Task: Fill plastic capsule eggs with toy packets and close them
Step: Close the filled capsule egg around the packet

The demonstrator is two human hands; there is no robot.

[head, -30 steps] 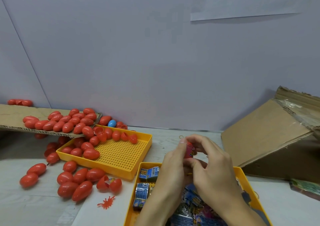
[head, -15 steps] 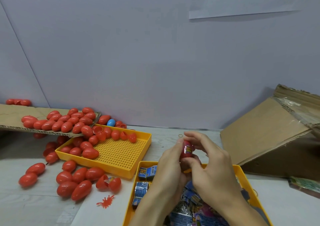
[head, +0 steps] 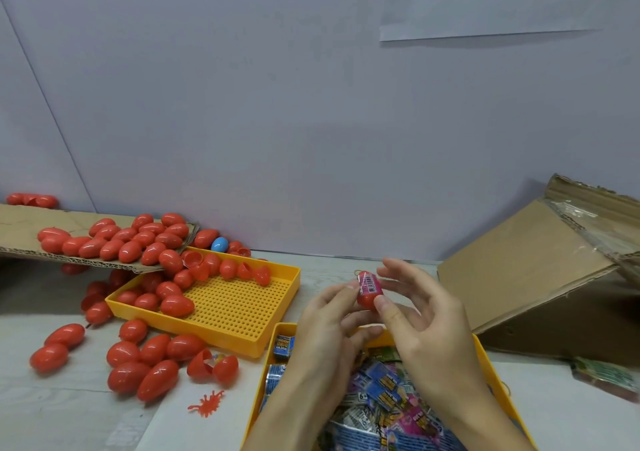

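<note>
Packet stuffing, egg half open.
Left hand and right hand pinched the egg half, packet protruding; next: tuck, cap.

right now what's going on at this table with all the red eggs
A person is stuffing a pink toy packet into a red capsule egg half held up between both hands. The left hand pinches the egg from the side, and the right hand presses its thumb on the front. The packet sticks out of the top, so the egg is not closed yet. More packets fill the yellow tray below; red eggs crowd the other tray.
</note>
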